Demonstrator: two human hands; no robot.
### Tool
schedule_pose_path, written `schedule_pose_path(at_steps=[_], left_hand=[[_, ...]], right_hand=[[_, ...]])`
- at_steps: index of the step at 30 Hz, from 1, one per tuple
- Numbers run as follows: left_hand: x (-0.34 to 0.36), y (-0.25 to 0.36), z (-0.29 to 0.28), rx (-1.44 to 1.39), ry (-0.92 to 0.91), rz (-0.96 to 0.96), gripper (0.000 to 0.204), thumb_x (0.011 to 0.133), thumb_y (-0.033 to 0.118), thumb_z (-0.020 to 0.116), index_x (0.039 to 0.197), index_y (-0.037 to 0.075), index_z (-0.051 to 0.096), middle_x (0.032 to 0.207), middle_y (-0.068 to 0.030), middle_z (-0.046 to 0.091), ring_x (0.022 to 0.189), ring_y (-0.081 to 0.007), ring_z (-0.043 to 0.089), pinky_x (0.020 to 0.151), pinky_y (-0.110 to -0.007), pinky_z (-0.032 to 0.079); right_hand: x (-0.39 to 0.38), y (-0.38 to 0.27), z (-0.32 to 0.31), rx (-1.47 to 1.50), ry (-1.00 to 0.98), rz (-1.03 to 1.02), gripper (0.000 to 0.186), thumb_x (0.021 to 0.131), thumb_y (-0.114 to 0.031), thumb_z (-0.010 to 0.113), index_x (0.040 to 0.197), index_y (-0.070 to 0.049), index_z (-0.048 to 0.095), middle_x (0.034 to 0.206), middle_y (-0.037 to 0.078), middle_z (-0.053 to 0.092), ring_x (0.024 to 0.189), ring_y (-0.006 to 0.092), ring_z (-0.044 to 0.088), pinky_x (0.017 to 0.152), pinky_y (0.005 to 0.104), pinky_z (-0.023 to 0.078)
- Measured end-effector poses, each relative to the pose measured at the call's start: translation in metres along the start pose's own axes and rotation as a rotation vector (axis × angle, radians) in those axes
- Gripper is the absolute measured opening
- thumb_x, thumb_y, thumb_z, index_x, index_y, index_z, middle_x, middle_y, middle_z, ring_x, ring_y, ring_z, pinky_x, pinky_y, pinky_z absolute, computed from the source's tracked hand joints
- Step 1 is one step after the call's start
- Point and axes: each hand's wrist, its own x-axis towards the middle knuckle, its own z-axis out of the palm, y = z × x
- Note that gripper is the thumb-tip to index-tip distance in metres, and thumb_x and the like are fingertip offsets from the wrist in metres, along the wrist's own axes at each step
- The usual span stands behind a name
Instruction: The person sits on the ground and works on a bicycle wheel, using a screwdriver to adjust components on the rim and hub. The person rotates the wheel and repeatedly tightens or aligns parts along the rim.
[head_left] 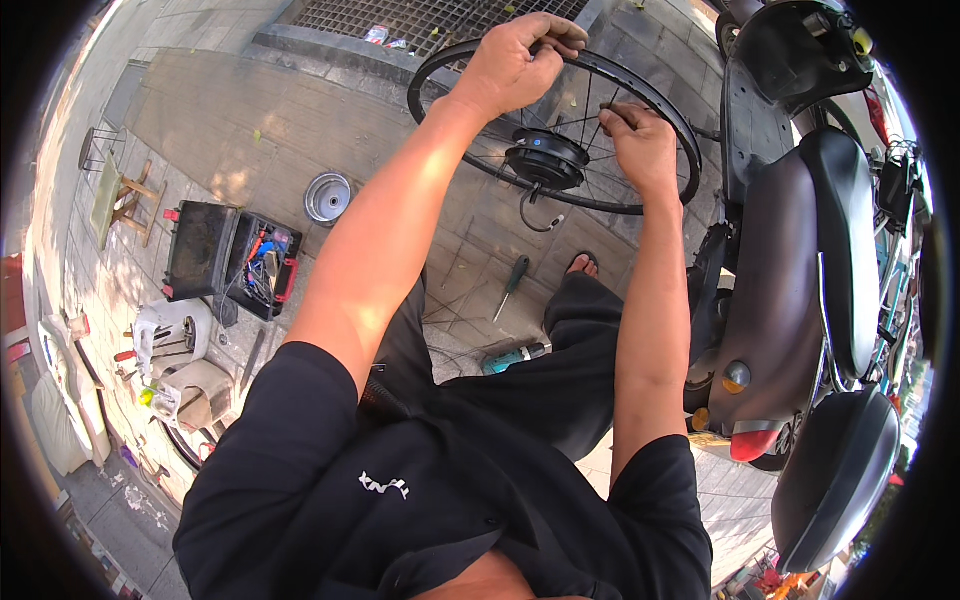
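Note:
A spoked wheel with a black rim [692, 155] is in front of me, tilted, with a black hub motor [548, 160] at its middle. A short cable [543, 226] hangs from the hub. My left hand [522, 62] is at the far side of the rim, its thumb and fingers drawn together; what they pinch is too small to make out. Inside the wheel, to the right of the hub, my right hand [640, 145] is closed, with thumb and forefinger pinching a thin spoke [612, 97].
A scooter [790, 260] stands close on my right. Below the wheel lie a screwdriver [512, 288] and a teal power drill [513, 359]. To the left are an open toolbox [240, 255], a round metal part [328, 198], a folding stool [125, 205] and white containers [175, 335]. A grate [340, 18] lies beyond.

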Motion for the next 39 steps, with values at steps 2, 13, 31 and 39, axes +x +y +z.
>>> schedule_pose_path(at_steps=[2, 13, 31, 39], left_hand=[[0.000, 0.002, 0.000, -0.009, -0.019, -0.032, 0.036, 0.096, -0.006, 0.050, 0.124, 0.000, 0.071, 0.119, -0.0108, 0.076, 0.109, -0.0203, 0.075, 0.099, -0.033, 0.059], [0.007, -0.007, 0.001, -0.129, 0.003, -0.091, 0.032, 0.091, -0.003, 0.055, 0.120, -0.004, 0.068, 0.108, -0.0122, 0.076, 0.102, -0.0183, 0.073, 0.092, -0.033, 0.059], [0.022, -0.035, 0.008, -0.315, -0.021, -0.016, 0.036, 0.088, -0.011, 0.044, 0.113, -0.006, 0.069, 0.101, -0.0102, 0.075, 0.094, -0.0172, 0.072, 0.088, -0.031, 0.058], [0.022, -0.030, 0.008, -0.319, -0.004, 0.025, 0.032, 0.084, -0.006, 0.047, 0.105, -0.005, 0.071, 0.096, -0.0099, 0.075, 0.089, -0.0165, 0.071, 0.082, -0.032, 0.058]], right_hand=[[0.001, -0.004, -0.005, -0.012, -0.030, 0.058, 0.028, 0.093, -0.021, 0.076, 0.110, 0.000, 0.080, 0.099, 0.017, 0.078, 0.093, 0.0276, 0.075, 0.086, 0.0358, 0.056], [0.010, 0.004, 0.002, -0.019, -0.018, 0.007, 0.026, 0.096, -0.016, 0.075, 0.111, 0.005, 0.079, 0.094, 0.010, 0.077, 0.084, 0.0153, 0.074, 0.080, 0.0286, 0.056], [0.012, 0.005, 0.002, 0.067, 0.015, 0.116, 0.030, 0.093, -0.020, 0.079, 0.113, 0.002, 0.080, 0.098, 0.011, 0.080, 0.088, 0.0163, 0.077, 0.084, 0.0278, 0.056], [0.012, 0.007, 0.002, 0.125, 0.003, 0.163, 0.026, 0.094, -0.018, 0.079, 0.111, 0.001, 0.081, 0.100, 0.009, 0.080, 0.090, 0.0150, 0.077, 0.086, 0.0267, 0.056]])
